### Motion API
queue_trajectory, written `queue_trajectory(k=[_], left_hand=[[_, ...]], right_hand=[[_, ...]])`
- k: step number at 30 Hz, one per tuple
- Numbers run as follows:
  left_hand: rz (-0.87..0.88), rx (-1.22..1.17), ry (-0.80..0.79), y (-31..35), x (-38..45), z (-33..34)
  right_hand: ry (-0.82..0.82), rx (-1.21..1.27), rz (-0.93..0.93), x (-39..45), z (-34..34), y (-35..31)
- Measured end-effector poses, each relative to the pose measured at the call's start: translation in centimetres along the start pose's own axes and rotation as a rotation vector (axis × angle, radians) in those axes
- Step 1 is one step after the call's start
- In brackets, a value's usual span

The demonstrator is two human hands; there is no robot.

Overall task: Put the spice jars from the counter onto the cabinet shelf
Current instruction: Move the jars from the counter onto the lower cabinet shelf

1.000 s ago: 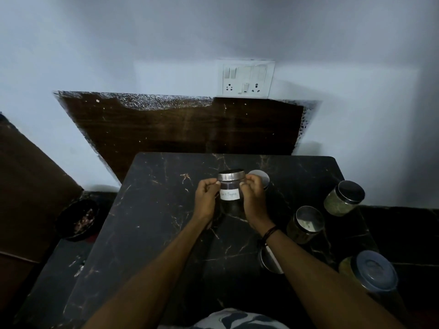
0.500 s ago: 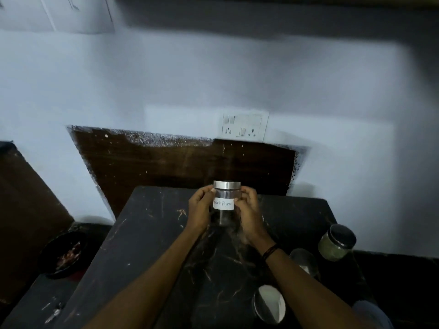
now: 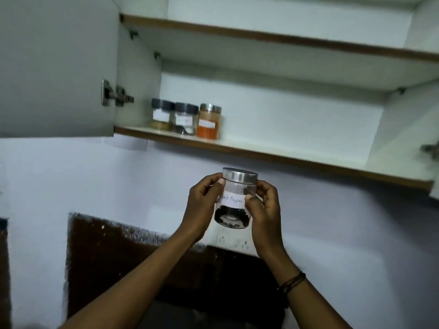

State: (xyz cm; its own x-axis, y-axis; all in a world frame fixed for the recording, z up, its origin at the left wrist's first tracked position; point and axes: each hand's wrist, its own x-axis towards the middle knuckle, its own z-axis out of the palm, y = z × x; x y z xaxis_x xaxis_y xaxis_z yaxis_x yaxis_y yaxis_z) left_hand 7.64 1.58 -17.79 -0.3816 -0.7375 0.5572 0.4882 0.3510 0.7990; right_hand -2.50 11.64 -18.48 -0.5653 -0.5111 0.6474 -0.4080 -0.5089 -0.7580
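Observation:
A clear glass jar with a steel lid and a white label reading "Black Pepper" is held up in the air below the open cabinet. My left hand grips its left side and my right hand grips its right side. Dark peppercorns fill the jar's bottom. The lower cabinet shelf runs above the jar. At the shelf's left end stand three jars: two with dark lids and one with orange powder and a steel lid.
The cabinet door stands open at the left with its hinge showing. A second shelf runs higher up. Right of the three jars the lower shelf is bare. A dark backsplash panel covers the wall below.
Both hands have lifted the black pepper jar off the counter and up toward the cabinet. The view has tilted up, so the counter and its jars have dropped out of sight.

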Motion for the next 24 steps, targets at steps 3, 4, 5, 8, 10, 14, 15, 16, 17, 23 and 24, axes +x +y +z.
queue_trajectory(k=[3,4,5,8,10,14,15,16,17,23,24], left_hand=[[0.125,0.036,-0.035,4.2,2.5,0.9],[0.144,0.029,-0.03,5.3,3.2,1.3],[0.158,0.012,-0.02,6.3,4.0,1.6],[0.198,-0.042,0.028,9.0,6.6,2.8],[0.189,-0.05,0.076,10.2,8.4,3.5],[0.141,0.006,0.127,11.2,11.9,4.3],[0.143,0.042,0.129,11.2,12.7,4.3],[0.147,0.069,0.124,11.1,13.5,4.4],[0.142,0.087,0.111,11.0,14.4,4.3],[0.047,0.199,0.043,9.1,19.0,3.9],[0.025,0.21,0.044,8.8,19.5,3.8]], right_hand=[[0.015,-0.002,-0.117,3.3,0.6,-4.0],[0.022,0.011,-0.135,4.3,0.8,-4.9],[0.031,0.023,-0.15,5.2,1.1,-5.8],[0.083,-0.006,-0.187,8.1,2.1,-7.9],[0.137,-0.065,-0.174,10.1,2.8,-8.7],[0.178,-0.144,-0.114,14.1,4.0,-9.3],[0.174,-0.171,-0.097,15.0,4.2,-9.2],[0.169,-0.199,-0.082,15.8,4.4,-9.0],[0.165,-0.231,-0.072,16.7,4.7,-8.8],[0.143,-0.396,-0.015,20.9,5.4,-6.8],[0.13,-0.426,-0.006,21.4,5.3,-6.3]])
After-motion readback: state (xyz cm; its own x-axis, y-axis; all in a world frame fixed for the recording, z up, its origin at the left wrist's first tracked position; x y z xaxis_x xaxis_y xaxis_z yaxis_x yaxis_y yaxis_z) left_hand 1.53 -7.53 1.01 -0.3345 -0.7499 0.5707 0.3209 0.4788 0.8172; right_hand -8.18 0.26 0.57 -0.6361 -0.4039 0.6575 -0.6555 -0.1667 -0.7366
